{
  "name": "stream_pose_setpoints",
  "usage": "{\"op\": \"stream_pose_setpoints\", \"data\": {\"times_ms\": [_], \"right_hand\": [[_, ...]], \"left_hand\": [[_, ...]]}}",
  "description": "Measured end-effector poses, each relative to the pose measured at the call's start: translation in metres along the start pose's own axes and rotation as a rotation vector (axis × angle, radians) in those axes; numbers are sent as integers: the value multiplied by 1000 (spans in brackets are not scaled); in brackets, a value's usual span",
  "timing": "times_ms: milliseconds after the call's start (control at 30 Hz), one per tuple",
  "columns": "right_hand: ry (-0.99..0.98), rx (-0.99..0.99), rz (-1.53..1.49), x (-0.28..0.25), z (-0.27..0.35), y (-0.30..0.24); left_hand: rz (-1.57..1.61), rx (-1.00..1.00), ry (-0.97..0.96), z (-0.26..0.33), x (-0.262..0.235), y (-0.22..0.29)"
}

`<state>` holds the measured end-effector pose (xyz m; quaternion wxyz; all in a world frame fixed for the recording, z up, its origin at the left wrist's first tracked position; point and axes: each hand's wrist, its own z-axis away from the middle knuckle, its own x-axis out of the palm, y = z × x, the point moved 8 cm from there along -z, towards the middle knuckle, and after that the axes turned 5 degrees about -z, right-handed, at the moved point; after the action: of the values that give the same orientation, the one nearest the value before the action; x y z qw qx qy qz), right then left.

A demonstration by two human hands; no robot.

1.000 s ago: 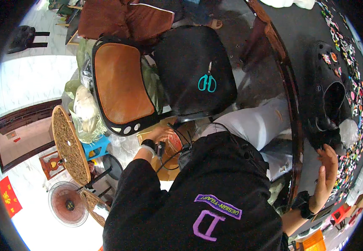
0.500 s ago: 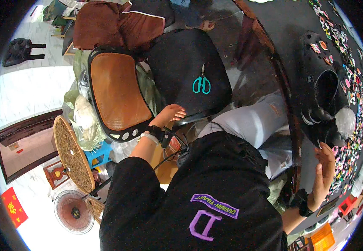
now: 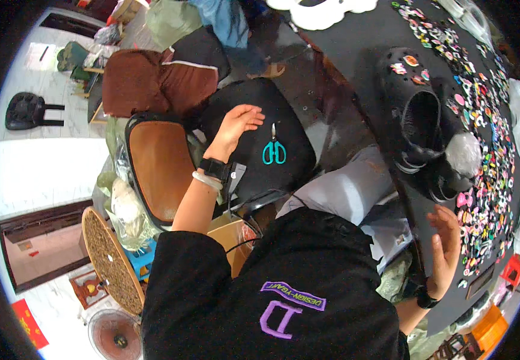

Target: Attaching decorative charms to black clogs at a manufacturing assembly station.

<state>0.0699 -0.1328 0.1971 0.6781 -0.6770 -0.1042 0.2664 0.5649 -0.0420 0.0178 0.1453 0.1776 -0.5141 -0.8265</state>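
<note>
My left hand [image 3: 240,123] is raised over a black chair seat [image 3: 254,180], its fingers stretched out and nothing in them. Just right of its fingertips, scissors with teal handles [image 3: 274,153] lie on the seat. My right hand [image 3: 445,247] hovers by the edge of the black table, fingers apart and slightly curled, holding nothing that I can see. Beyond it on the table stands a black clog [image 3: 392,99] with several colourful charms on its toe. A second dark shoe [image 3: 443,192] lies against it, partly hidden, with a crumpled clear plastic wad [image 3: 464,155].
Many small colourful charms [image 3: 482,120] are strewn along the table's right side. A white cloud-shaped piece [image 3: 320,15] sits at the table's far end. Left are an orange-brown mesh chair back [image 3: 161,168], brown cloth [image 3: 131,84], a fan [image 3: 116,339] and plastic bags.
My left hand has gone up and away from me, closer to the scissors. My right hand has come away from the dark shoe. The whole view has shifted.
</note>
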Motion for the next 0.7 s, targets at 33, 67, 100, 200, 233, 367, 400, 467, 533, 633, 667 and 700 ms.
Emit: {"op": "stream_pose_setpoints", "data": {"times_ms": [33, 67, 100, 200, 233, 367, 400, 467, 533, 633, 667, 700], "right_hand": [[10, -7, -23, 0, 4, 0], [29, -7, -69, -1, 7, 0], [40, -7, -69, -4, 12, 3], [85, -26, -81, -13, 22, 8], [91, -34, -95, -15, 25, 8], [176, -42, -155, -24, 38, 8], [183, -49, -171, -27, 42, 8], [216, -64, -185, -32, 48, 8], [234, -38, -221, -34, 54, 11], [250, -48, -252, -39, 62, 17], [251, -43, -252, -41, 63, 19], [254, -52, -225, -42, 64, 21]], "left_hand": [[10, 92, -42, -3, 12, 22], [5, 109, -63, -7, 25, 40], [25, 140, -93, -11, 39, 57], [52, 222, -193, -15, 87, 112], [59, 265, -239, -13, 105, 131], [52, 411, -394, 6, 169, 203], [46, 458, -432, 11, 184, 219], [28, 515, -477, 24, 208, 246], [86, 667, -522, 41, 227, 277], [76, 805, -512, 66, 244, 309], [58, 840, -492, 70, 246, 313], [76, 875, -465, 84, 249, 320]]}}
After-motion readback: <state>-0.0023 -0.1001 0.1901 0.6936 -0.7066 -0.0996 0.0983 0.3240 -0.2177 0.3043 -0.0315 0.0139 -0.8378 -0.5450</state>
